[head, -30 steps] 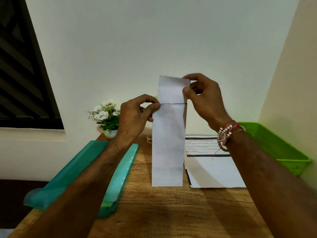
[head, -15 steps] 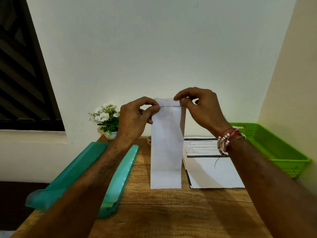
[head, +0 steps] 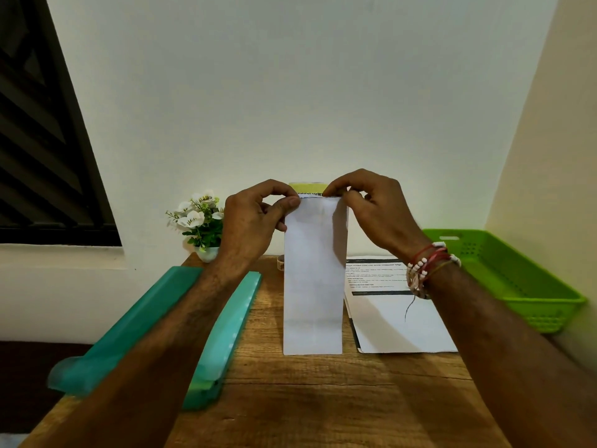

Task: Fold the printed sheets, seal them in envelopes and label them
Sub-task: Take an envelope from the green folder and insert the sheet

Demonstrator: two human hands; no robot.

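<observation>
Since the earlier frames the envelope [head: 312, 279] has lost its raised flap: it is folded down at the crease, and both hands have sunk with it. It now stands upright at frame centre, long axis vertical, lower edge at the worktop [head: 323, 399] — touching or just above, cannot tell. Left hand [head: 255, 221] pinches the upper left corner between thumb and forefinger. Right hand [head: 374, 211] pinches the upper right corner, fingers [head: 332, 190] curled over the top edge. A yellow-green strip [head: 308, 188] shows just above that edge, between the two hands; liner or label, unclear.

Judgement: sealing step. The top edge runs side to side directly between the fingertips, with both hands equally near, so pressing along it needs only a short inward slide. Open room: bare wood at lower centre. Crowding: printed sheets [head: 400, 321] just right of the envelope, teal tray [head: 226, 334] to its left, green basket [head: 517, 279] at far right.
</observation>
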